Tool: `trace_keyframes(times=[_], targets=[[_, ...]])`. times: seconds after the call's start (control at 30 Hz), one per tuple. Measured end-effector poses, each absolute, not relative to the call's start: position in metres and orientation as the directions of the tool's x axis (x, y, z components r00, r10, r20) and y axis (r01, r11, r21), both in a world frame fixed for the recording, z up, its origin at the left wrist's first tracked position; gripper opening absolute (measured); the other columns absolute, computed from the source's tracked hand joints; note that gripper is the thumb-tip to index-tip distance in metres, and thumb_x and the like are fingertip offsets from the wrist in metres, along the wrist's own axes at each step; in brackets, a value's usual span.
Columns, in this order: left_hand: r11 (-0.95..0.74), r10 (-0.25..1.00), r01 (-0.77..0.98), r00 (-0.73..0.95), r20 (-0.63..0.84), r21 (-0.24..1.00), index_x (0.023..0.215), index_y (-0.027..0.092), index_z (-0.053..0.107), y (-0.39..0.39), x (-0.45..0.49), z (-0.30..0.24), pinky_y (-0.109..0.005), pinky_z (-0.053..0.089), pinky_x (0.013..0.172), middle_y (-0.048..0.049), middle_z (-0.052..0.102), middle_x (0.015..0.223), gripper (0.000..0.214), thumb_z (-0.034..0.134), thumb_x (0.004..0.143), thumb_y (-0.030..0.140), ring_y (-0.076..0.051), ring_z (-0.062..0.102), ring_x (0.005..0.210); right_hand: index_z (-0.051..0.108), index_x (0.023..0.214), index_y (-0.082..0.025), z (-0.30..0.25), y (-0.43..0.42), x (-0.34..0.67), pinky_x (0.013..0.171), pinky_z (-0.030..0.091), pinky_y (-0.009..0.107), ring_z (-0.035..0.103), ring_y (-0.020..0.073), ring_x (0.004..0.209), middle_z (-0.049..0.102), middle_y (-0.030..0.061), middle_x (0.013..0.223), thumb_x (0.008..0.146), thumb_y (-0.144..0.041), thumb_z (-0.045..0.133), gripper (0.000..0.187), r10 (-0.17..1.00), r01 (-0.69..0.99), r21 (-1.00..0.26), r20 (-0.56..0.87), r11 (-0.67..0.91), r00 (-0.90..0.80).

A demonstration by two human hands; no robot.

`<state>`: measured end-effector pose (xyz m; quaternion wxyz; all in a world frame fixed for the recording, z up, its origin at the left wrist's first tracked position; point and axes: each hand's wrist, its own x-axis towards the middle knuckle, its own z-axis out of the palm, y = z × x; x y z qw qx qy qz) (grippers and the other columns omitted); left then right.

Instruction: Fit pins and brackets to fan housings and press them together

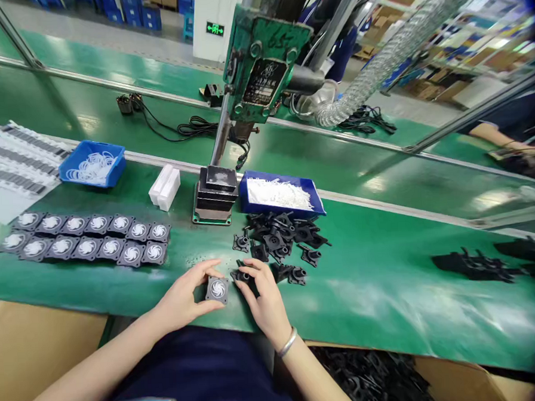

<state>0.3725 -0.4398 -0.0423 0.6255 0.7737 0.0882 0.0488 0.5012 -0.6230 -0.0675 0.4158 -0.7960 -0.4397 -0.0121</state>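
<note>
Near the front edge of the green bench, my left hand (189,294) has thumb and fingers around a square black pump housing (217,290) with a white spiral impeller in it. Just to its right, my right hand (263,290) grips a black plastic cover with a spout (241,275), partly hidden by the fingers. The two parts are apart. Beyond my right hand lies a loose pile of similar black covers (276,239). Two rows of black housings with white impellers (87,247) stand at the left.
A green press (264,63) with a dark block base (216,194) stands ahead. Behind the pile sits a blue bin of white parts (319,201). A blue tray of white rings (119,163) and white blocks (164,188) are left. At far right, another person's arm (501,137) shows.
</note>
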Motion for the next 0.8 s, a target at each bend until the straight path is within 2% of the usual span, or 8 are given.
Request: trace_keyframes(times=[0.27, 0.37, 0.43, 0.57, 0.7, 0.8], targets=[[-0.189, 0.178, 0.053, 0.984, -0.019, 0.981, 0.141, 0.028, 0.04, -0.438, 0.373, -0.046, -0.041, 0.05, 0.104, -0.0053, 0.064, 0.119, 0.071, 0.077, 0.08, 0.026, -0.022, 0.061, 0.118, 0.065, 0.1, -0.022, -0.051, -0.625, 0.519, 0.096, 0.055, 0.042, 0.062, 0.0222, 0.112, 0.063, 0.0098, 0.116, 0.09, -0.022, 0.067, 0.011, 0.779, 0.586, -0.783, 0.231, -0.207, 0.583], [-0.163, 0.174, 0.027, 0.985, 0.002, 0.986, 0.147, 0.029, 0.032, -0.438, 0.373, -0.05, -0.041, 0.049, 0.104, -0.0045, 0.065, 0.116, 0.082, 0.078, 0.079, 0.023, -0.022, 0.062, 0.115, 0.064, 0.094, -0.023, -0.028, -0.624, 0.515, 0.093, 0.054, 0.043, 0.062, 0.0219, 0.108, 0.064, 0.0075, 0.112, 0.086, -0.025, 0.072, 0.012, 0.732, 0.6, -0.772, 0.283, -0.209, 0.619], [-0.156, 0.171, 0.001, 0.985, 0.026, 0.988, 0.15, 0.029, 0.026, -0.439, 0.373, -0.052, -0.04, 0.049, 0.104, -0.0041, 0.065, 0.115, 0.087, 0.077, 0.079, 0.02, -0.021, 0.063, 0.112, 0.062, 0.092, -0.024, -0.013, -0.618, 0.507, 0.095, 0.052, 0.043, 0.06, 0.0221, 0.111, 0.064, 0.0065, 0.112, 0.084, -0.026, 0.075, 0.016, 0.739, 0.616, -0.774, 0.328, -0.148, 0.588], [-0.177, 0.16, -0.044, 0.984, 0.073, 0.983, 0.15, 0.029, 0.025, -0.439, 0.372, -0.054, -0.037, 0.051, 0.1, -0.0038, 0.064, 0.114, 0.084, 0.072, 0.082, 0.016, -0.019, 0.064, 0.106, 0.059, 0.098, -0.023, -0.001, -0.599, 0.489, 0.095, 0.053, 0.041, 0.059, 0.0216, 0.113, 0.065, 0.0063, 0.108, 0.083, -0.022, 0.076, 0.022, 0.801, 0.647, -0.762, 0.409, 0.035, 0.437], [-0.201, 0.154, -0.06, 0.984, 0.092, 0.978, 0.15, 0.028, 0.026, -0.438, 0.373, -0.054, -0.036, 0.051, 0.1, -0.0039, 0.063, 0.114, 0.08, 0.07, 0.084, 0.017, -0.018, 0.063, 0.105, 0.058, 0.1, -0.021, -0.008, -0.591, 0.484, 0.093, 0.054, 0.04, 0.06, 0.0221, 0.111, 0.065, 0.0076, 0.103, 0.084, -0.016, 0.074, 0.023, 0.807, 0.705, -0.707, 0.443, 0.046, 0.392], [-0.216, 0.149, -0.067, 0.984, 0.101, 0.974, 0.15, 0.028, 0.027, -0.437, 0.373, -0.054, -0.035, 0.051, 0.1, -0.0036, 0.062, 0.114, 0.078, 0.069, 0.085, 0.016, -0.018, 0.063, 0.105, 0.058, 0.1, -0.021, -0.008, -0.592, 0.487, 0.092, 0.055, 0.04, 0.06, 0.0219, 0.111, 0.065, 0.0071, 0.102, 0.084, -0.017, 0.074, 0.023, 0.812, 0.698, -0.714, 0.435, 0.048, 0.39]])
